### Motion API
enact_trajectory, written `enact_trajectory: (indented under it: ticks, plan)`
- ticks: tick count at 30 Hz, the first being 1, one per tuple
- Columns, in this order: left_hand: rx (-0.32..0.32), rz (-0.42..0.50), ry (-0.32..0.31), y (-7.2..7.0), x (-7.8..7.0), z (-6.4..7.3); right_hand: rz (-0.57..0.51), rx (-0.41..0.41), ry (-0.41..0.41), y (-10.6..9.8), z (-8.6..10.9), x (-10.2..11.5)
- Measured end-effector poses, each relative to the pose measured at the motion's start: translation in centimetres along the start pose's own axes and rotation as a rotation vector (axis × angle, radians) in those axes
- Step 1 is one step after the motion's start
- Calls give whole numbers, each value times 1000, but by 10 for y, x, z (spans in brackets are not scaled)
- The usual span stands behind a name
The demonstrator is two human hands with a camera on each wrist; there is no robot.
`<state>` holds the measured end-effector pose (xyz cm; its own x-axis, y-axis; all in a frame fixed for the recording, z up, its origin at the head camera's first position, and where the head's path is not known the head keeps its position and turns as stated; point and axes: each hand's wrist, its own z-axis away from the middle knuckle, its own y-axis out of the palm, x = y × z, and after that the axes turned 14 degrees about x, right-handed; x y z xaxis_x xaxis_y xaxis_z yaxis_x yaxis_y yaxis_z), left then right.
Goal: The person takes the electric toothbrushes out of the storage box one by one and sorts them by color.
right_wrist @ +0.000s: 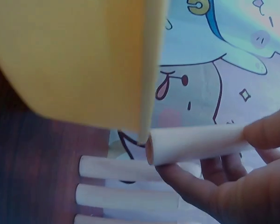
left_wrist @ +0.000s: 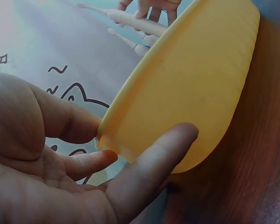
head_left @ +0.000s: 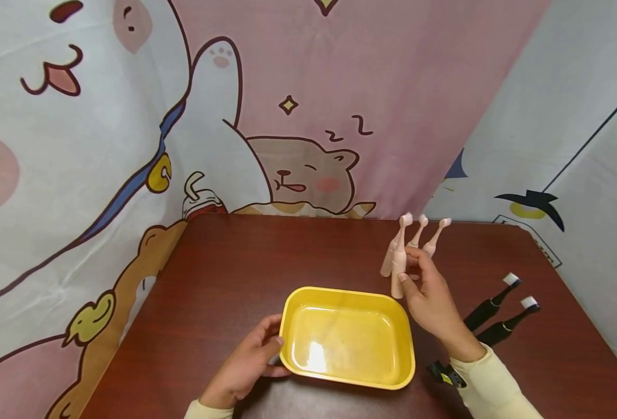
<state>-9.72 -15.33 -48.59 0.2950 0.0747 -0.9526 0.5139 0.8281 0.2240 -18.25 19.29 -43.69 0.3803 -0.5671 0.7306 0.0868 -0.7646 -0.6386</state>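
My left hand grips a yellow plastic tray by its left side, thumb and fingers at the rim and outer wall. Nothing lies inside the tray. With my right hand I hold a pale pink electric toothbrush by its handle, brush head up, just beyond the tray's far right corner. The right wrist view shows its handle between thumb and fingers, the bottom end close to the tray's rim. Behind the hand are three more pink toothbrushes, partly hidden in the head view.
To the right of my right forearm are two black electric toothbrushes with white bristles. A dark strap-like object is at my right wrist. The reddish-brown wooden table ends at a cartoon-printed curtain at the back.
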Motion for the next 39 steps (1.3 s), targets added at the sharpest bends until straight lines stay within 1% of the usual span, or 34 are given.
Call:
enact_trajectory:
  ticks: [3,8,11,14,21,25,28,34,39]
  plan:
    - [4,3,-2,-2,0,1,-6,-64,36,-1,1,-4]
    - [12,13,-6,-4,0,1,-10,-143,126,-2,4,-10]
    - [17,16,-7,-5,0,1,-28,-201,180,-2,5,-13]
    - [18,17,-6,-6,0,2,-45,-261,214,-1,6,-16]
    - [24,20,-8,-6,-1,2,-55,-381,256,1,6,-25]
    - [29,22,-11,-7,-1,3,-40,-417,280,0,5,-30]
    - [30,23,-13,-7,-1,2,-40,-452,282,1,2,-36]
    - [28,16,-14,-7,0,2,-60,-555,284,5,-5,-47]
    - [30,13,-17,-8,-1,3,-71,-599,309,8,-12,-57]
